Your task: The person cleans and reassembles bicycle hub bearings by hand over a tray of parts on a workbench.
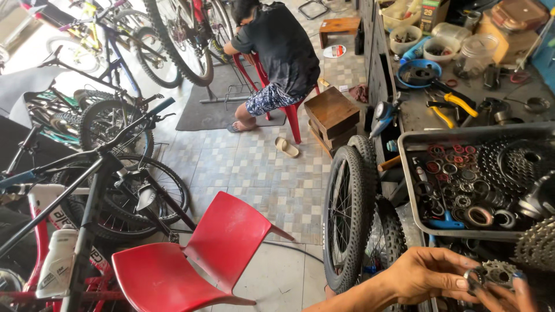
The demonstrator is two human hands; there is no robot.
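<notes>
1. The left hand [430, 274] and the right hand [509, 294] meet at the bottom right corner of the view, both pinched around a small metal sprocket [496, 273]; the right hand is cut off by the lower edge, so only its fingertips and part of the palm show.
2. Just above the hands sits a grey plastic tray [407, 173] whose near rim runs close over them (little free room upward); it holds rings, washers, bearings and a dark cassette of cogs [511, 162].
3. Another toothed cog stack [537, 245] lies just right of the sprocket, against the frame edge.
4. To the left of the left forearm stand two knobby bicycle wheels [350, 214], upright and leaning by the bench, close to the wrist.
5. Farther left is open tiled floor [260, 179], the widest free space, bounded by a red plastic chair [196, 254] and a dark bicycle frame [87, 190] with a white bottle [58, 263].
6. The sprocket is grey, dull steel with short pointed teeth around its rim and a cut-out centre; the left thumb and forefinger grip its left edge, the right fingers its right and underside.
7. Across the floor another person [277, 58] sits on a red stool, bent toward a bicycle, well apart from the hands.
8. The workbench [416, 115] behind the tray carries yellow-handled pliers [454, 107] and plastic tubs.
</notes>
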